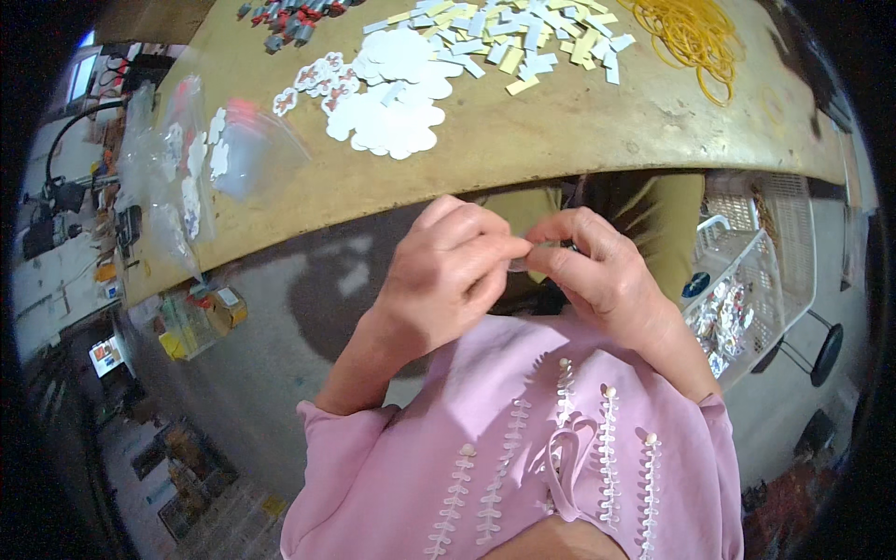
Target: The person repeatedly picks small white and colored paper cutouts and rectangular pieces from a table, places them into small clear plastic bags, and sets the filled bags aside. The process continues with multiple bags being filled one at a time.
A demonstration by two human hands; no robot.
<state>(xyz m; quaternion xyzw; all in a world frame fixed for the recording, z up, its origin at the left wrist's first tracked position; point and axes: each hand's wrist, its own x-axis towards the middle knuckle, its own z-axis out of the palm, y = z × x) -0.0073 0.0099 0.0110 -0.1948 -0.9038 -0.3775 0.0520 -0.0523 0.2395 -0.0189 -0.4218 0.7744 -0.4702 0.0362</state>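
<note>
Two hands meet at a small clear piece (516,265), just off the near edge of the table (560,140).
Clear plastic bags (245,154) lie at ten o'clock from the hands; a pile of white scalloped cards (397,117) sits between ten and eleven; the left hand (448,266) curls its fingers, tips pinching the piece, which is mostly hidden at the dial's centre; pale strips (532,61) scatter at twelve; the right hand (597,266) closes thumb and forefinger on it too; yellow bands (691,42) heap at one; a white basket (795,245) stands at three.
</note>
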